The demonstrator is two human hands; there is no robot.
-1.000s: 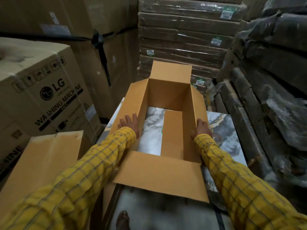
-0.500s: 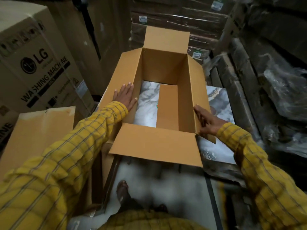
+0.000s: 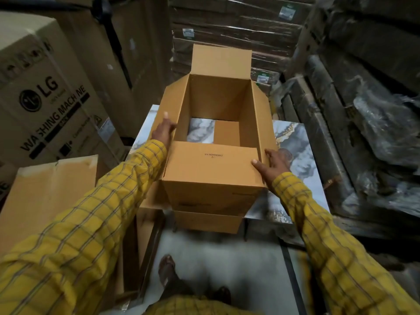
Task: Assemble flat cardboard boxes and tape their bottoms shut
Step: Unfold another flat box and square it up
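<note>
**boxguy:** Biggest thing first: the LG washing machine carton (image 3: pixel 52 103) on the left and the wrapped stacks (image 3: pixel 227 30) at the back box the whole spot in. In the middle there's a marble-print tabletop (image 3: pixel 293 144), and the cardboard box (image 3: pixel 218 142) stands on it, squared up and open at the top. You can see the tabletop through the bottom, so I'd say the bottom flaps aren't closed or taped yet.

**tapeworm:** How's it being held?

**boxguy:** Left hand (image 3: pixel 162 130) lies flat on the outside of the left wall, fingers straight. Right hand (image 3: pixel 271 164) is at the near right corner, thumb on the near flap (image 3: pixel 211 167), fingers against the side. Neither one is gripping, just pressing from both sides.

**tapeworm:** Looks empty, so light?

**boxguy:** I'd guess light and fairly stiff along the creases, but the walls will rack out of square if you push one corner. Take it by opposite walls or corners, not by the loose flaps, since those just hinge. There's also a flat cardboard sheet (image 3: pixel 52 196) lying at near left.
</note>
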